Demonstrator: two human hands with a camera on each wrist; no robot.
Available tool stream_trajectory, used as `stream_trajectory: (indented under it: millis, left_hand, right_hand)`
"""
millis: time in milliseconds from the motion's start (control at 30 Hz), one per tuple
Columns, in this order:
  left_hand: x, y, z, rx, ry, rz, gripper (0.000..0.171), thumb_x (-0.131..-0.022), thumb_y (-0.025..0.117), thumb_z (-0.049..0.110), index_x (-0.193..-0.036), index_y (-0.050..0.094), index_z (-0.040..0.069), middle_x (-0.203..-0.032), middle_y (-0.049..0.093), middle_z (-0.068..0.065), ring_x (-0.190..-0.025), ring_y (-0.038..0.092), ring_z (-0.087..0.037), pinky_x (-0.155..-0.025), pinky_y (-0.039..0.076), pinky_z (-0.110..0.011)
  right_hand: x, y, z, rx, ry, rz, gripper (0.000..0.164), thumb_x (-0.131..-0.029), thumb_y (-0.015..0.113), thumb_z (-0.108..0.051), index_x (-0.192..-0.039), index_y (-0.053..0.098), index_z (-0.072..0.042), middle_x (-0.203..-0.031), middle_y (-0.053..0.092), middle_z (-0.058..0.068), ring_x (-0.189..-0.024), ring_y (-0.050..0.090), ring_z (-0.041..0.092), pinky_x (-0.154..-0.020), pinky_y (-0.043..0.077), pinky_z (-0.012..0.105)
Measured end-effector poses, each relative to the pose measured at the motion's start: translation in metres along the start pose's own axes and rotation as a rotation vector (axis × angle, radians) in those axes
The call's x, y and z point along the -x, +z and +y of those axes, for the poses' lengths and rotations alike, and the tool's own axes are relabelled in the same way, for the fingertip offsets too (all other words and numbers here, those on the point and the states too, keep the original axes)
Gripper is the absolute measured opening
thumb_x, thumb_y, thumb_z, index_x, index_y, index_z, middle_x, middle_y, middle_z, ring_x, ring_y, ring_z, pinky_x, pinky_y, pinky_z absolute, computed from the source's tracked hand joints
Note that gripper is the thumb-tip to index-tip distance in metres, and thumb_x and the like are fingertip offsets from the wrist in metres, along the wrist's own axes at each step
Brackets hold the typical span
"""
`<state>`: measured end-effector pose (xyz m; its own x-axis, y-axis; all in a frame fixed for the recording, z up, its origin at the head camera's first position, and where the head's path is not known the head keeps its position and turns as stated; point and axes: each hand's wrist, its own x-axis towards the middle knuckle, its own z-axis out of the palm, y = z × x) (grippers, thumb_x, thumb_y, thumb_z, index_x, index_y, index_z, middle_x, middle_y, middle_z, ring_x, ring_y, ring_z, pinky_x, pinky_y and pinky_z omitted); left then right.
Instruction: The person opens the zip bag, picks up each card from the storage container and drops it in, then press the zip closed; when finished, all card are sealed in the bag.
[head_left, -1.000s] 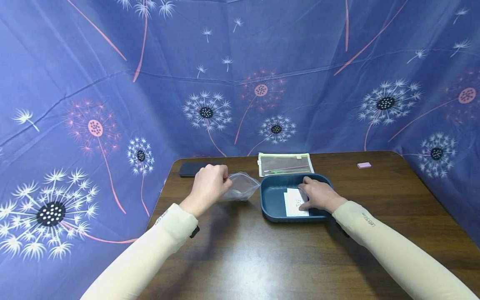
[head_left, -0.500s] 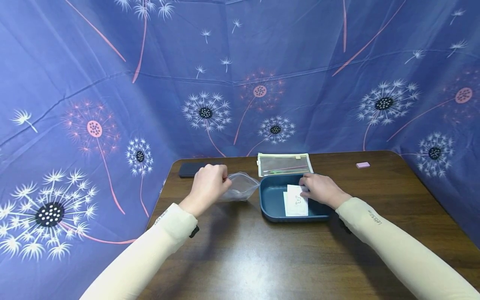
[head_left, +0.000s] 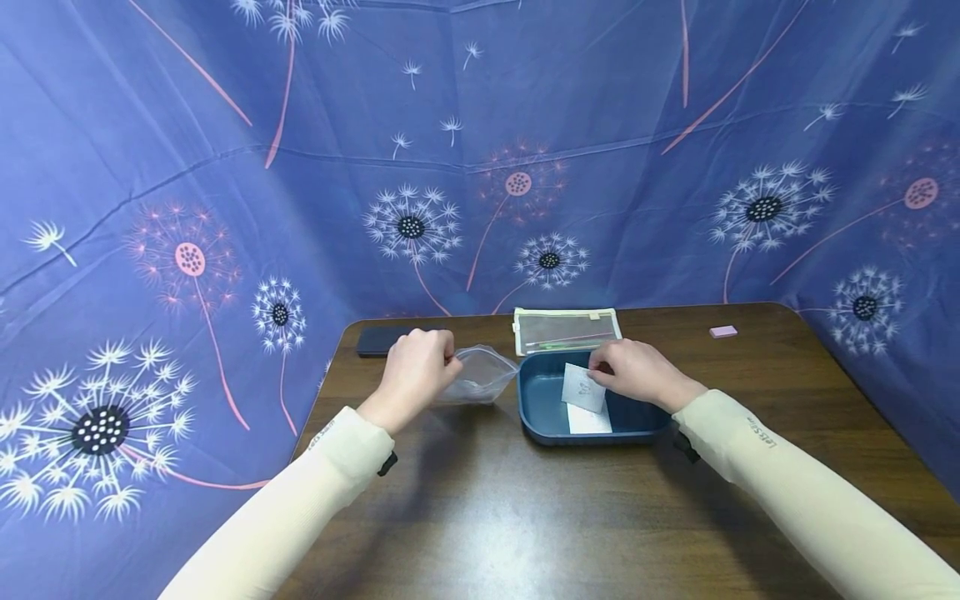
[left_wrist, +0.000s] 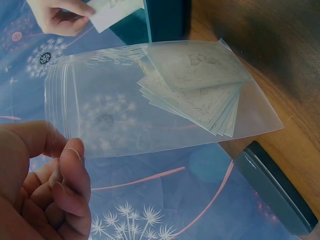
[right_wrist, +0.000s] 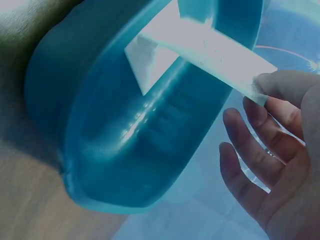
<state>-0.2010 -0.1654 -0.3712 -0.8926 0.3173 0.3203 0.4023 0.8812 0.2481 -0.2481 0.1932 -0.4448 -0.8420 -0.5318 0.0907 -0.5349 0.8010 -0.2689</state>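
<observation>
In the view from the head, a person's left hand (head_left: pixel 416 367) pinches a clear zip bag (head_left: pixel 482 379) above a wooden table (head_left: pixel 480 492), while the right hand (head_left: pixel 637 371) lifts a small printed card (head_left: pixel 581 388) by its edge over a blue plastic container (head_left: pixel 542 407); a second card (head_left: pixel 589 422) lies on the container's floor, partly covered from sight. A mesh zip pouch (head_left: pixel 567 330) sits just behind the container. In the left wrist view, thumb and fingers press together on the bag near one corner of its zip end, a hold that probably keeps the bag extended and most of its mouth unobstructed; a fanned stack of cards (left_wrist: pixel 197 95) rests inside at the far end, well apart from the grip. In the right wrist view, thumb and forefinger nip the card's near end, the other fingers loosely bent; nearly all of it projects beyond the fingertips toward the container, likely leaving its leading edge free.
</observation>
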Motion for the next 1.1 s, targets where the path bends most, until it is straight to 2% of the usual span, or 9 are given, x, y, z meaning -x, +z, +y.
stream_trajectory:
  millis: [133, 333, 533, 767, 900, 1100]
  left_hand:
    - [0.000, 0.000, 0.000, 0.000, 0.002, 0.002, 0.038, -0.082, 0.066, 0.002, -0.061, 0.038, 0.017, -0.056, 0.020, 0.008, -0.055, 0.019, -0.011, -0.051, 0.019, -0.032]
    - [-0.001, 0.002, 0.000, -0.004, 0.015, 0.010, 0.039, -0.081, 0.067, 0.002, -0.060, 0.038, 0.017, -0.055, 0.019, 0.009, -0.055, 0.019, -0.011, -0.050, 0.019, -0.032]
    - [-0.002, 0.002, 0.002, -0.005, 0.016, 0.012, 0.038, -0.081, 0.067, 0.002, -0.060, 0.039, 0.017, -0.055, 0.020, 0.009, -0.055, 0.020, -0.011, -0.051, 0.020, -0.032]
    - [-0.002, 0.003, 0.002, -0.004, 0.013, 0.009, 0.039, -0.081, 0.067, 0.002, -0.061, 0.038, 0.017, -0.056, 0.019, 0.009, -0.056, 0.019, -0.012, -0.051, 0.019, -0.032]
    - [-0.002, 0.004, 0.002, 0.000, 0.013, 0.008, 0.038, -0.082, 0.067, 0.002, -0.061, 0.039, 0.017, -0.056, 0.019, 0.009, -0.056, 0.019, -0.012, -0.051, 0.019, -0.032]
    - [-0.003, 0.005, 0.002, -0.002, 0.015, 0.008, 0.036, -0.083, 0.068, 0.004, -0.061, 0.043, 0.017, -0.055, 0.023, 0.009, -0.055, 0.023, -0.011, -0.051, 0.021, -0.032]
  right_hand:
    - [0.000, -0.005, -0.008, -0.002, -0.027, 0.060, 0.008, -0.096, 0.072, -0.018, -0.089, 0.076, -0.017, -0.078, 0.063, -0.010, -0.063, 0.050, 0.009, -0.059, 0.044, 0.033]
    - [-0.001, -0.018, -0.021, 0.005, -0.085, 0.229, 0.008, -0.096, 0.071, -0.019, -0.089, 0.074, -0.020, -0.082, 0.061, -0.009, -0.068, 0.053, 0.010, -0.061, 0.046, 0.034]
    - [-0.005, -0.035, -0.038, 0.003, -0.196, 0.405, 0.007, -0.097, 0.069, -0.020, -0.092, 0.074, -0.019, -0.086, 0.064, -0.009, -0.073, 0.060, 0.008, -0.062, 0.050, 0.035]
    - [-0.012, -0.055, -0.063, -0.059, -0.338, 0.588, 0.005, -0.094, 0.071, -0.013, -0.093, 0.074, -0.016, -0.088, 0.065, -0.009, -0.074, 0.059, 0.005, -0.061, 0.050, 0.032]
    - [-0.016, -0.061, -0.077, -0.102, -0.394, 0.641, 0.006, -0.093, 0.071, -0.010, -0.091, 0.073, -0.015, -0.088, 0.065, -0.008, -0.077, 0.060, 0.007, -0.065, 0.051, 0.033]
    - [-0.020, -0.063, -0.095, -0.142, -0.446, 0.655, 0.008, -0.093, 0.071, -0.008, -0.089, 0.072, -0.015, -0.087, 0.065, -0.007, -0.077, 0.061, 0.009, -0.065, 0.051, 0.032]
